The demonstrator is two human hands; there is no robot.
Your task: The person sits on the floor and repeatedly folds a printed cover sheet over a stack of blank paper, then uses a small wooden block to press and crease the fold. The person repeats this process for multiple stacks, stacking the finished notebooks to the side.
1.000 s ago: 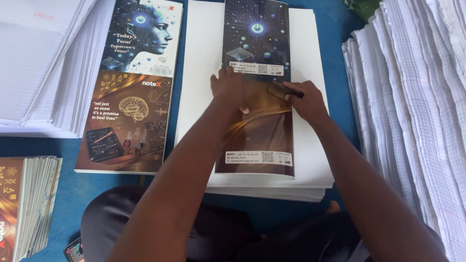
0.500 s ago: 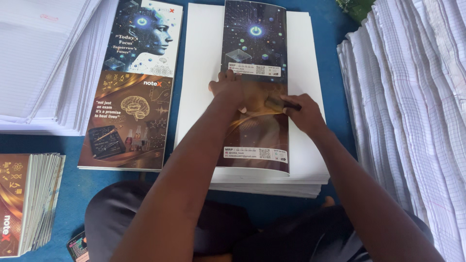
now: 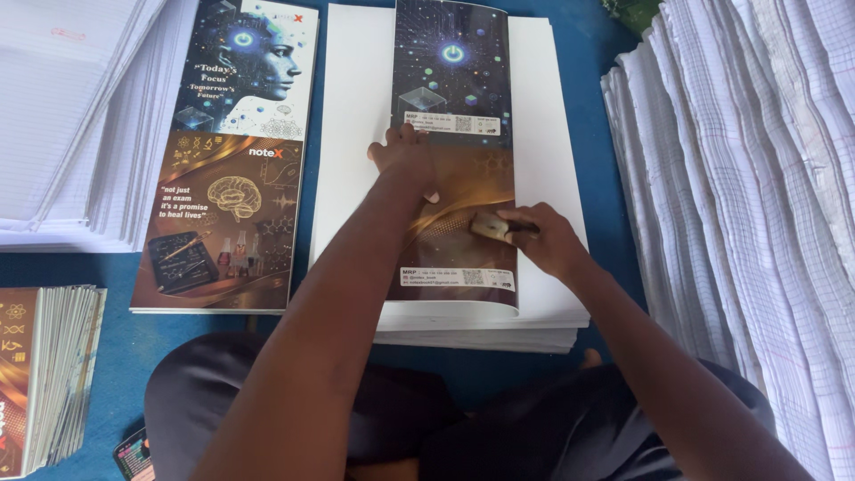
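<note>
I see left hand (image 3: 405, 156) flat, fingers spread, on printed cover sheet (image 3: 454, 80) | right hand (image 3: 545, 239) gripping small pale tool (image 3: 490, 226) against sheet | white stack (image 3: 356, 134) beneath

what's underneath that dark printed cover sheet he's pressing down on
The printed cover sheet lies on a stack of white sheets, whose top sheet shows bare on both sides. The part directly beneath the cover is hidden.

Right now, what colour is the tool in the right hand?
Pale cream tool with a dark end, gripped by the right hand; head view.
</note>
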